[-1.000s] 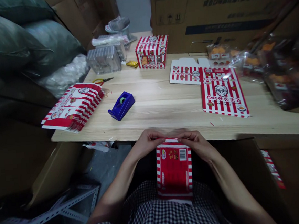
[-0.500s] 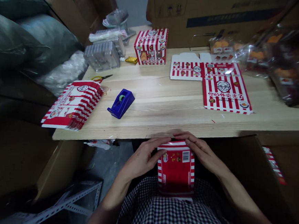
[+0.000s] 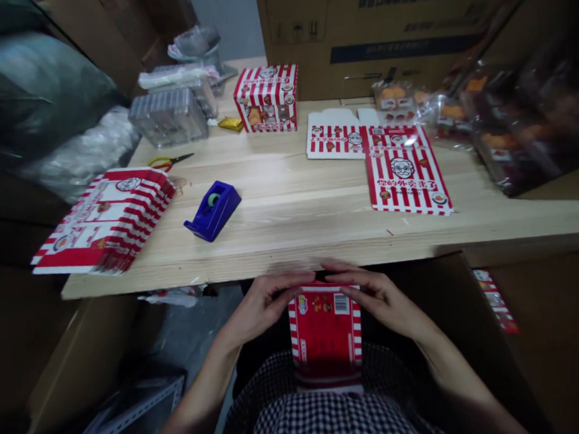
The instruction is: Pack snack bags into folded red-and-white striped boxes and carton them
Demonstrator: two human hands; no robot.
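Observation:
A red-and-white striped cardboard box [image 3: 326, 338] rests upright on my lap, its red panel with a barcode facing me. My left hand [image 3: 264, 307] grips its upper left edge, thumb on the near face and fingers along the far side. At the upper right corner, my right hand [image 3: 383, 300] holds the box the same way. Both sets of fingertips nearly meet over the top edge, and the far side of the box is hidden. Beyond it on the table [image 3: 281, 238] stands a blue tape dispenser [image 3: 213, 211].
Flat striped cartons [image 3: 104, 218] are stacked at left beside yellow-handled scissors [image 3: 167, 162]. A finished-looking striped box [image 3: 267, 100] stands at the back, near clear plastic trays [image 3: 168, 116]. Unfolded cartons [image 3: 406, 171] lie right of centre; bagged toys [image 3: 501, 133] fill the right side.
My view has shifted, so the table's things sit further left. Both hands keep hold of the box; the right fingers have moved slightly over its top edge.

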